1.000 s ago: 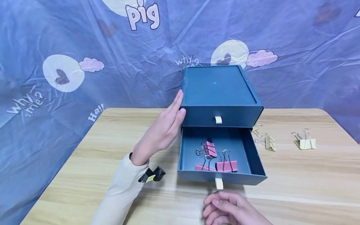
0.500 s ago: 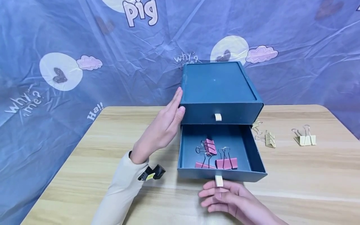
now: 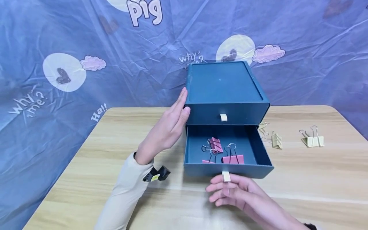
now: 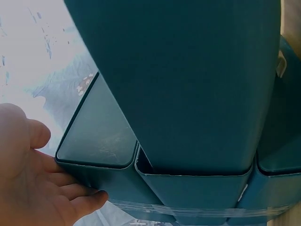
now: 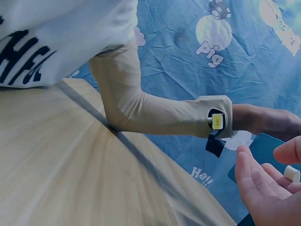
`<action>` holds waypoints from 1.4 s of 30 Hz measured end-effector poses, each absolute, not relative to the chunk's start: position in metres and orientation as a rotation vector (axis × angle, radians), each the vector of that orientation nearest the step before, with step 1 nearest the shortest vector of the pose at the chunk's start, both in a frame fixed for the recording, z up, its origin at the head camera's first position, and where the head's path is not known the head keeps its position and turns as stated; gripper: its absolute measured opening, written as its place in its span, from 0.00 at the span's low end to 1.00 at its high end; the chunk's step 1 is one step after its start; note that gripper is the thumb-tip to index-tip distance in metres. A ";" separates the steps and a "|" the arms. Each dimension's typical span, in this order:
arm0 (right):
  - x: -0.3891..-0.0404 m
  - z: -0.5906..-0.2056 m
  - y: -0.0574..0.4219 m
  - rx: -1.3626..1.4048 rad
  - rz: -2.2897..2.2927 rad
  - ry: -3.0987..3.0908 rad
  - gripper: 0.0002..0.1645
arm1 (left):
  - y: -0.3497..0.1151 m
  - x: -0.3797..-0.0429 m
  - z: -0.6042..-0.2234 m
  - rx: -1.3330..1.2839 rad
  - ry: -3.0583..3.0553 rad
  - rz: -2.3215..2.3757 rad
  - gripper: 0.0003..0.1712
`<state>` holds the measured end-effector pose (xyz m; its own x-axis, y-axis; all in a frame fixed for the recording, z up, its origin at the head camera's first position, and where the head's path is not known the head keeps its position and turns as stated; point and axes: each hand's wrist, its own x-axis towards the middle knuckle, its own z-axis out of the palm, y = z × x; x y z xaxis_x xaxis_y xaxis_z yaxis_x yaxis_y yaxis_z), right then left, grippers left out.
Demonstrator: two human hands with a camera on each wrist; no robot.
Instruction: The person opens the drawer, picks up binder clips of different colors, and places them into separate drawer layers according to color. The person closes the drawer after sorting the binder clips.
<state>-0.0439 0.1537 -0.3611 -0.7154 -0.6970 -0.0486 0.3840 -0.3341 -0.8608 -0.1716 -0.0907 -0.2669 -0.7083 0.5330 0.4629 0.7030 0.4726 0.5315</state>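
Observation:
A dark blue drawer unit (image 3: pixel 225 83) stands on the table with its drawer (image 3: pixel 244 171) pulled out. Three pink binder clips lie inside; one binder clip (image 3: pixel 233 159) is at the front and another binder clip (image 3: pixel 215 145) further back, while the third is mostly hidden by the drawer front. My left hand (image 3: pixel 164 132) rests with straight fingers against the unit's left side; its fingers also show at the unit's corner in the left wrist view. At the drawer front, my right hand (image 3: pixel 238 193) has loosely extended fingers, the index finger right behind the white pull tab (image 3: pixel 226 176).
Right of the unit lie cream binder clips: one clip (image 3: pixel 313 141) apart, another clip (image 3: pixel 277 141) nearer, and a third clip (image 3: pixel 262 126) partly behind the unit. A patterned blue cloth (image 3: pixel 143 64) hangs behind the wooden table (image 3: pixel 100 166).
My right hand has come up from below to the drawer front. The drawer has slid slightly further into the unit. My left hand stays against the unit's side.

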 end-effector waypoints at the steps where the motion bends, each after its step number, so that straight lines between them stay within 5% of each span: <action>1: -0.046 -0.361 0.154 -0.447 -2.093 1.231 0.20 | -0.091 -0.172 -0.268 -1.062 -2.492 -1.062 0.32; 21: -0.095 -0.354 0.144 -0.512 -2.229 1.502 0.18 | -0.090 -0.177 -0.264 -1.094 -2.490 -1.056 0.32; 42: -0.123 -0.363 0.139 -0.429 -2.265 1.538 0.28 | -0.091 -0.173 -0.268 -1.090 -2.493 -1.076 0.33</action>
